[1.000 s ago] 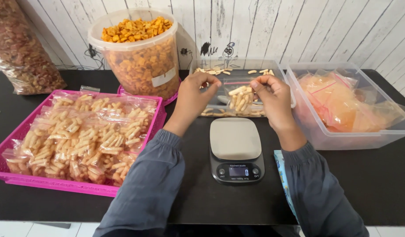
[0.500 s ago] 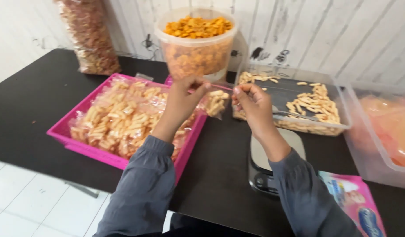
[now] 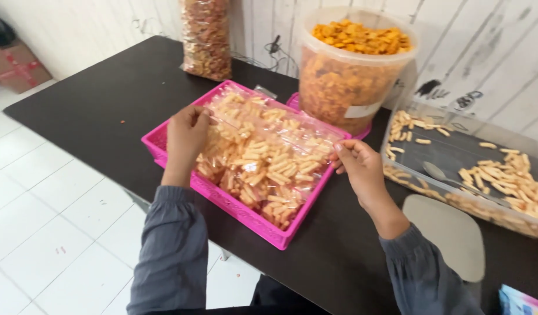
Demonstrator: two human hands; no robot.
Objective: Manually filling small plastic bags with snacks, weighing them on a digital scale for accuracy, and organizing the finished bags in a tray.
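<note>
A pink tray [image 3: 245, 216] on the black table [image 3: 94, 105] is packed with several clear bags of pale stick snacks [image 3: 275, 166]. My left hand [image 3: 184, 140] is over the tray's left side, fingers closed on the corner of one snack bag [image 3: 213, 125] lying on the pile. My right hand [image 3: 357, 169] hovers at the tray's right rim. Its fingers are loosely curled, and I see nothing in them.
Behind the tray stand a clear tub of orange snacks [image 3: 345, 76] and a tall bag of brown snacks [image 3: 206, 38]. To the right are a clear bin of loose sticks [image 3: 397, 175] with a spoon [image 3: 450, 178], a kitchen scale [image 3: 453, 233] and a pink packet [image 3: 523, 300].
Both hands carried a small filled bag left from over the scale to the pink tray. The right hand has let go; the view swung left.
</note>
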